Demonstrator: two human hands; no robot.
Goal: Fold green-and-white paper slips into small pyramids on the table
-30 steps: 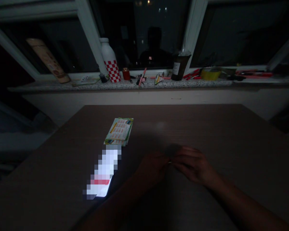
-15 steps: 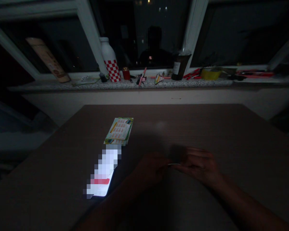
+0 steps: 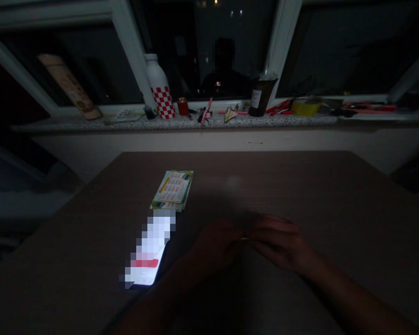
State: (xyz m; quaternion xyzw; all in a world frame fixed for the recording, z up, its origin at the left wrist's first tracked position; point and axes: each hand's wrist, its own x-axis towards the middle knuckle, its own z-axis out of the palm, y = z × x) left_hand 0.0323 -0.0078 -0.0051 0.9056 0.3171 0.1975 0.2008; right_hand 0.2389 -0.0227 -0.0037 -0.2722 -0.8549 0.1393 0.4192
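Observation:
My left hand (image 3: 220, 241) and my right hand (image 3: 278, 241) meet low over the table, fingertips almost touching. Between them shows the short bright edge of a thin pale object (image 3: 244, 238); its kind is too dark and too covered to make out. Both hands are closed, pinching it from either side. To the left of my left hand lies a lit phone (image 3: 148, 270), its screen mostly blurred out. Just beyond the phone rests a small stack of printed cards (image 3: 172, 188) with calendar-like grids.
The brown table (image 3: 282, 177) reaches to the wall under a stone windowsill (image 3: 209, 122). On the sill stand a red-and-white checked bottle (image 3: 162, 93), a small red jar (image 3: 182, 107), a dark pouch (image 3: 260, 97) and a yellow container (image 3: 305, 108). A tall tan cylinder (image 3: 70, 86) leans at the left.
My right hand has shifted slightly left, closer to my left hand, with its fingers drawn closer together. Less of the pale edge shows between them. The phone and cards have stayed put.

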